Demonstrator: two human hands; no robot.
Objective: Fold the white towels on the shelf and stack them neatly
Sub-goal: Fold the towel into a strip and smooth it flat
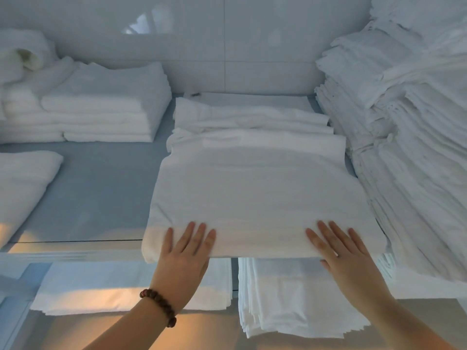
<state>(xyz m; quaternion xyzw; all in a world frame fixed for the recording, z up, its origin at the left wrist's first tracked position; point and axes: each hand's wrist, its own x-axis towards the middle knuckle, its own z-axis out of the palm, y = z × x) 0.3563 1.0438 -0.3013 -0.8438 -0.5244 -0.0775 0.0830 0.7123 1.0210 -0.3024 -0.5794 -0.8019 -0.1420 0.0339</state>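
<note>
towel (255,188): white, folded flat, few creases; laid centre of shelf (101,193), front edge overhung | L hand (185,256) + R hand (346,258): fingers straight, pressed flat on front edge; nothing gripped

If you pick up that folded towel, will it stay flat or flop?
Probably flop: the towel droops at its front over the shelf. Folded in thick layers, it is likely heavyish. Its soft cloth probably won't slide easily.
</note>
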